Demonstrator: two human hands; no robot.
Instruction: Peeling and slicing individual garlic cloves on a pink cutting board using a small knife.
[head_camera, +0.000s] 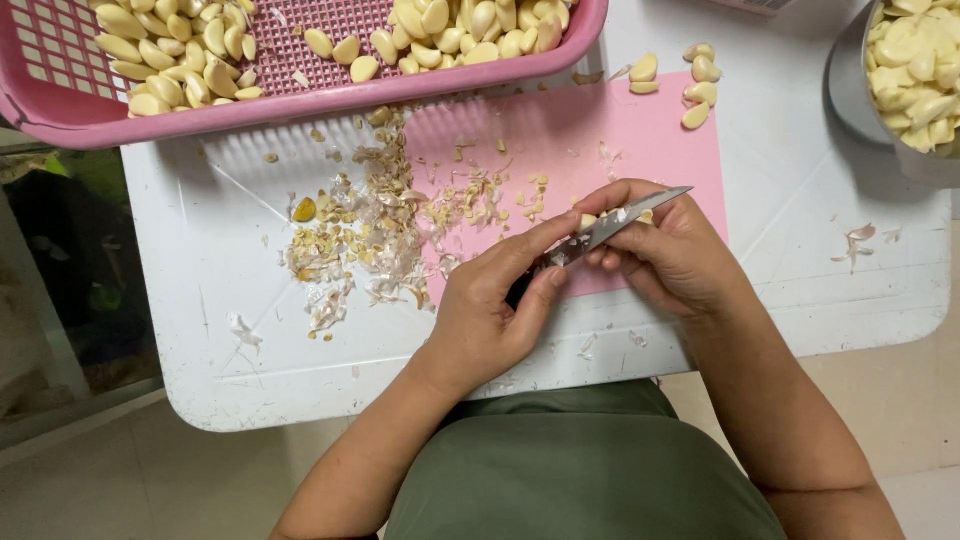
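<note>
1. The left hand (490, 310) is closed around a small steel-bladed knife (615, 225).
2. The right hand (670, 255) pinches a pale peeled garlic clove (590, 220) against the blade, above the pink cutting mat (560, 140).
3. Papery garlic trimmings (370, 230) lie on the white table (210, 300), near the pink slotted plastic basket (300, 95).

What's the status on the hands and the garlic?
Left hand grips knife. Right hand holds clove against blade. Peel scraps beside hands; nothing blocking.
</note>
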